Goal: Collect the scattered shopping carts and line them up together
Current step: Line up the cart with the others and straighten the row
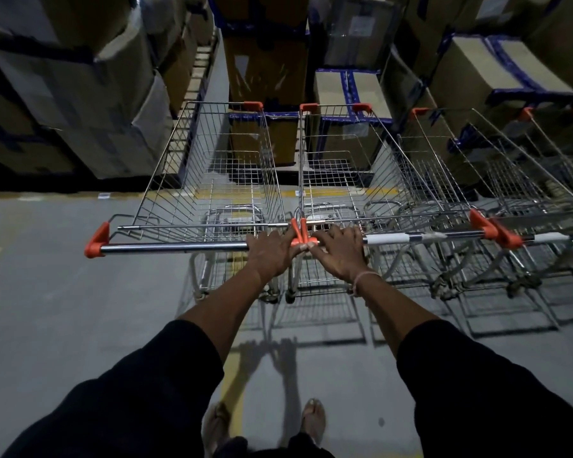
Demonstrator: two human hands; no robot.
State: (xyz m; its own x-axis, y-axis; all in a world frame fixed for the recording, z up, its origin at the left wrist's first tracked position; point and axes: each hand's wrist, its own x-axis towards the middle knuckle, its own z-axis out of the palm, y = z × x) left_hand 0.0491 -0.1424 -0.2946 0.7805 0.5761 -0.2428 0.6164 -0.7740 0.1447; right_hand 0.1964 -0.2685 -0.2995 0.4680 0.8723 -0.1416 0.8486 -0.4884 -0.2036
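Several wire shopping carts with orange corner caps stand side by side, facing stacked boxes. The leftmost cart has a bare chrome handle bar. My left hand is closed over the right end of that bar. Touching it on the right is a second cart, whose handle carries white tape. My right hand grips the left end of that handle. The two hands sit almost together where the orange end caps meet. A third cart and a fourth cart continue the row to the right.
Stacked cardboard boxes with blue strapping rise behind and left of the carts, more boxes at the right. The grey concrete floor has a yellow line running toward my sandalled feet.
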